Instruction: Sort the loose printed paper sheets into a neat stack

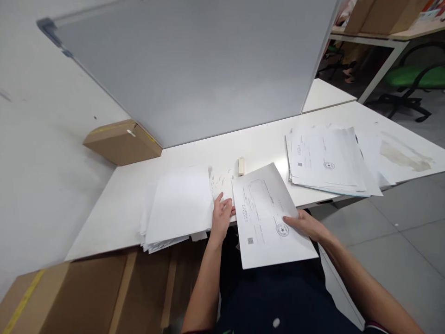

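Observation:
A printed sheet of paper (262, 204) with a round stamp and a small QR code is held at its right edge by my right hand (309, 226), the thumb lying on top. My left hand (221, 215) is beside the sheet's left edge, thumb and fingers apart and slightly curled, gripping nothing that I can see. Just left of that hand lies a stack of blank-looking white paper (182, 202), its lower sheets jutting past the table's front edge. Another stack of printed, stamped sheets (323, 160) rests on the table to the right.
A small beige block (241, 167) sits on the white table (264, 146) behind the held sheet. A whiteboard (208, 69) stands along the back. One cardboard box (121, 141) is at the back left; larger cartons (86, 292) are below the front edge. A green chair (415, 76) stands far right.

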Available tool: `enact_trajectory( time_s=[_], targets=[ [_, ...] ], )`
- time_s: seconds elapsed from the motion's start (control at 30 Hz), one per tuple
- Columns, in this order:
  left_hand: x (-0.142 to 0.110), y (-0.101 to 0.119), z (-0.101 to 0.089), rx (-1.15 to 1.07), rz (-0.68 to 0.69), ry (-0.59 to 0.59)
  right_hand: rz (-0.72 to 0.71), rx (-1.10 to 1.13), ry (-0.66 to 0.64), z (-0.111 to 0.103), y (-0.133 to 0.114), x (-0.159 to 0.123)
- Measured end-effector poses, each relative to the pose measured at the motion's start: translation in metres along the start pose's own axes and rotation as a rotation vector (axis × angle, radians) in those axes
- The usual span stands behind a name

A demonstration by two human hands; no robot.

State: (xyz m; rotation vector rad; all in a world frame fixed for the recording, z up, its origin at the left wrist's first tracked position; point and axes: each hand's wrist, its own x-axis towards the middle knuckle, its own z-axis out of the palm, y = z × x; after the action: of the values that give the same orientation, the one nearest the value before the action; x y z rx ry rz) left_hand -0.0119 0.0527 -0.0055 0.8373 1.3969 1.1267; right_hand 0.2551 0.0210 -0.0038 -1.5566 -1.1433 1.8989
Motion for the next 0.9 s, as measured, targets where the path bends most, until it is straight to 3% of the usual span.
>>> enact_trajectory(
  time_s=[0.17,0.47,0.9],
  targets=[
    [0.004,-0.008,0.002,0.138,0.07,-0.021,0.015,0.094,0.008,-0.001,0.02,-0.002],
    [0.017,-0.006,0.013,0.153,0.107,-0.012,0.037,0.132,0.037,-0.01,0.009,0.002],
    [0.018,-0.01,0.011,0.128,0.102,-0.039,0.065,0.135,0.041,-0.013,0.002,-0.004]
  ],
)
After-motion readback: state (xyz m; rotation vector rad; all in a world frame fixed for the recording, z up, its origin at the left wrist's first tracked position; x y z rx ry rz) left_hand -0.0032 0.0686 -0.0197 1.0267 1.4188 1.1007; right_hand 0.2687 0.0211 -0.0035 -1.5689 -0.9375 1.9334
